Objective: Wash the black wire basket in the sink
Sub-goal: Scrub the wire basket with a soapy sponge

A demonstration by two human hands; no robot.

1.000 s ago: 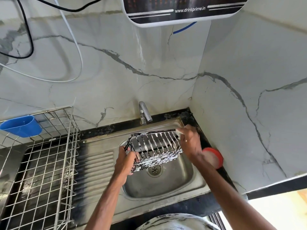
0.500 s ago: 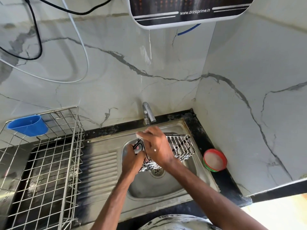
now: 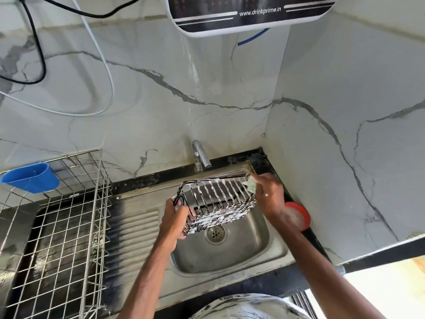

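I see the black wire basket (image 3: pixel 218 203) held in the air over the bowl of the steel sink (image 3: pixel 230 261), above the drain and not touching the metal. White foam coats its wires. Its long axis runs left to right across my view, with the right end a little higher and closer to the back wall. The left hand (image 3: pixel 174 217) has its fingers curled round the wires of the basket's left end and bears its weight. The right hand (image 3: pixel 269 196) is at the opposite end, at the far right corner, pinching a pale soapy scrub pad (image 3: pixel 251 186) against the top rim. So the whole length of the basket lies to the left of the scrubbing hand, and I judge the next stroke has to travel leftward along that rim toward the holding hand. The tap (image 3: pixel 201 157) stands just behind the basket; I cannot tell whether water is running. A red-rimmed dish (image 3: pixel 299 215) sits on the counter beside the right wrist.
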